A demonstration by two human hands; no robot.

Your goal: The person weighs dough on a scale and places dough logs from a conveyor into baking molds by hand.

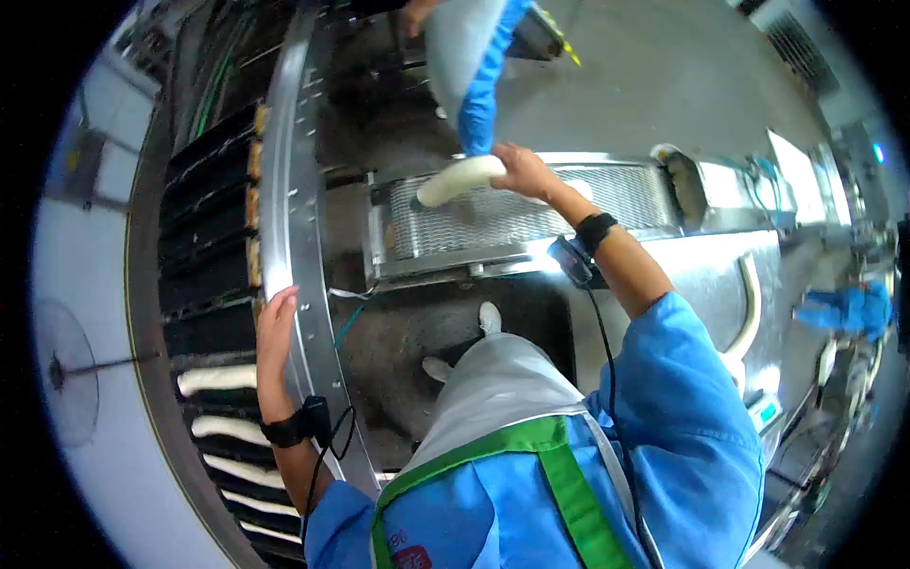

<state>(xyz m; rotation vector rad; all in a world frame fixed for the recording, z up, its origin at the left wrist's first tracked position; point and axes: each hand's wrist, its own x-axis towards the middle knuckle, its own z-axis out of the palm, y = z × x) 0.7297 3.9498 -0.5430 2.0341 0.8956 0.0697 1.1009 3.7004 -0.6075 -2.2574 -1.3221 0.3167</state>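
Note:
A pale dough roll point(459, 180) is held at its right end by my right hand point(523, 174), over the left part of a metal mesh conveyor point(422, 228). A second pale piece point(573, 190) lies on the mesh, partly behind my right wrist. My left hand point(276, 322) rests on the metal rail point(278, 190) at the left, its fingers stretched out and holding nothing. Below and left of that hand, several long dough strips point(218, 380) lie in dark trays point(204, 327).
A co-worker in a blue sleeve point(479, 109) and pale apron stands across the conveyor. On the right, a metal table point(692, 275) bears a long dough strip point(751, 303) near a small scale display point(766, 412). Another person in blue point(848, 308) is at the far right.

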